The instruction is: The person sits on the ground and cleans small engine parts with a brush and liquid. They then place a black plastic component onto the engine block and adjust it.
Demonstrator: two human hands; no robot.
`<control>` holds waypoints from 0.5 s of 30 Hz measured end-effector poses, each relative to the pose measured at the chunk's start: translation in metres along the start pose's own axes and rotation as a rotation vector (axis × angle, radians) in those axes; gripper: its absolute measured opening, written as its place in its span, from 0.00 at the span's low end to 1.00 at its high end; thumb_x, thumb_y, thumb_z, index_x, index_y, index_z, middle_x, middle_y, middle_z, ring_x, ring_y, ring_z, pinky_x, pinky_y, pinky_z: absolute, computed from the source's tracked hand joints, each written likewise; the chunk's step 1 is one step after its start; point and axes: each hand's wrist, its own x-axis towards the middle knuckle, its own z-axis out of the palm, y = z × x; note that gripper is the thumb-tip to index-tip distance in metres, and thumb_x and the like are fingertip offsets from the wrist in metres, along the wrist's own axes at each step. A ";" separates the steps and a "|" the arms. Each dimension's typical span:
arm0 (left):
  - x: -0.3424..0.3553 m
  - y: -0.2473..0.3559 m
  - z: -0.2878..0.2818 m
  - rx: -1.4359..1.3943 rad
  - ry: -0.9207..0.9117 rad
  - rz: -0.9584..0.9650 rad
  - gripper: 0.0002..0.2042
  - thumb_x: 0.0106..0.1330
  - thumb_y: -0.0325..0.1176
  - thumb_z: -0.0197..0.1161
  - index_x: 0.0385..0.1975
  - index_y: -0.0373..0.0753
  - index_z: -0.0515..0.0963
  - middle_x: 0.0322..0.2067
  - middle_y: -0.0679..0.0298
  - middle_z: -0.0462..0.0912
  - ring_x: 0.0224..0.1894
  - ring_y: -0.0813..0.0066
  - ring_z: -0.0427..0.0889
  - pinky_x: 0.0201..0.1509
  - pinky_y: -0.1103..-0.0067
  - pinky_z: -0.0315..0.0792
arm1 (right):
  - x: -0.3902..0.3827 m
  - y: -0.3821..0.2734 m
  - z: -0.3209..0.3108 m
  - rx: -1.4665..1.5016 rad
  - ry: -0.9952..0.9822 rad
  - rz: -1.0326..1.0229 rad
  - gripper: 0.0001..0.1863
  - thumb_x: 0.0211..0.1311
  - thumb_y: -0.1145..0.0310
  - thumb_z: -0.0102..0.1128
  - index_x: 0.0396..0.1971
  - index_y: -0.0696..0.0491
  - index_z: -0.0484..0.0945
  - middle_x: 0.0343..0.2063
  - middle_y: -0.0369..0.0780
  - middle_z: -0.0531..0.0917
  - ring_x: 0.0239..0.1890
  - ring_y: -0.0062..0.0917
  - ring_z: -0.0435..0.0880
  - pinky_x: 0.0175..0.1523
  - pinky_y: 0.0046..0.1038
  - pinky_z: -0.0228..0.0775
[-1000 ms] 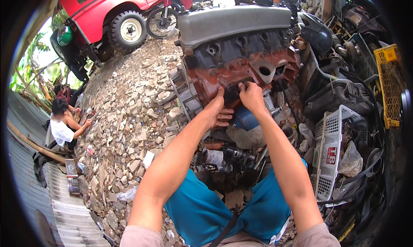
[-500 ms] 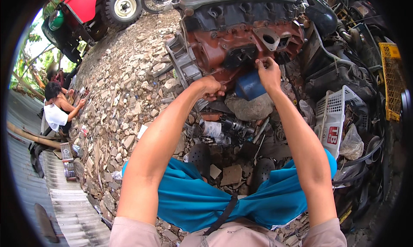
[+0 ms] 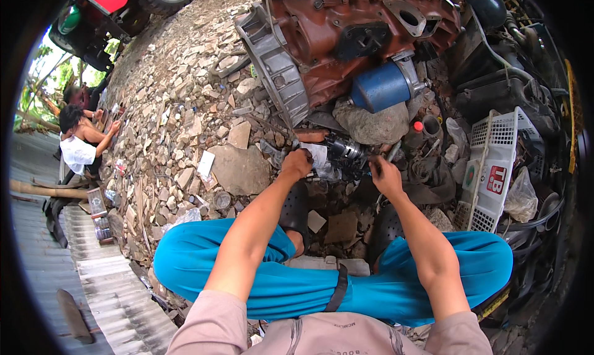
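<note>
My left hand point(image 3: 297, 164) is low over the ground, its fingers curled closed beside a black metal part with a ringed end point(image 3: 344, 149). On the part's other side is my right hand point(image 3: 387, 177), thumb and fingertips pressed together. What either hand holds, if anything, is hidden. Clear plastic point(image 3: 327, 170) lies around the black part. Beyond my hands stands a rust-red engine block point(image 3: 328, 30) with a grey ribbed metal housing point(image 3: 272, 58) at its left end. A blue cylindrical filter point(image 3: 378, 87) sits against its lower side, just above a large rounded stone point(image 3: 371, 121).
Broken stones point(image 3: 179, 107) cover the ground on the left. A white plastic basket point(image 3: 495, 169) and a clear bag point(image 3: 521, 200) stand to the right, amid black hoses and scrap parts. A red-capped bottle point(image 3: 414, 133) is near the stone. Two people crouch far left beside a person's white shirt point(image 3: 79, 152).
Both hands have come down and back from the engine block and blue filter to the black part on the ground. The view has tilted downward, and my knees have spread wider.
</note>
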 end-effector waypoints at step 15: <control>0.005 -0.023 0.044 0.490 0.202 0.317 0.13 0.55 0.31 0.58 0.41 0.43 0.80 0.49 0.58 0.73 0.53 0.61 0.73 0.50 0.68 0.74 | -0.037 0.011 0.035 -0.110 -0.165 0.210 0.09 0.60 0.64 0.56 0.37 0.52 0.76 0.37 0.44 0.80 0.42 0.43 0.78 0.44 0.40 0.71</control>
